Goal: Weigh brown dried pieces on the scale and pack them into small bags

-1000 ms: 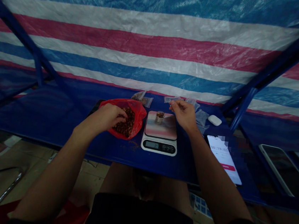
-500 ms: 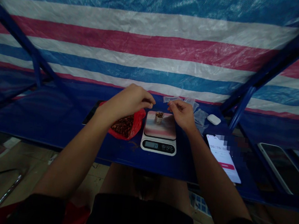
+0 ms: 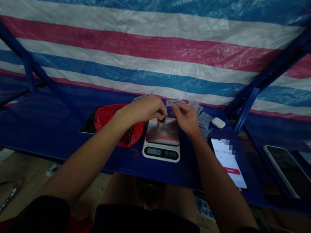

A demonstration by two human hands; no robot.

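Note:
A small cup [image 3: 161, 123] filled with brown bits stands on the plate of a white kitchen scale [image 3: 146, 150], whose display seems to read 34. My left hand [image 3: 152, 108] reaches over from the left, its fingertips pinched together at the cup's rim; what they hold is too small to make out. Just right of the cup, above the scale, my right hand [image 3: 185, 116] has thumb and fingers drawn together, and anything between them cannot be made out. A red plastic bag [image 3: 107, 113] of small brown pieces lies open under my left forearm.
Clear plastic bags [image 3: 204, 119] and a white earbud case [image 3: 218, 122] lie right of my right hand. A lit phone [image 3: 227, 161] shows a timer; another phone [image 3: 291, 171] lies further right. A dark flat device [image 3: 89, 122] sits by the red bag. Blue metal bars [image 3: 247, 107] flank the table.
My left hand has come down and right, its fingertips now at the cup's rim. My right hand stays close beside the cup. The whole view has shifted slightly.

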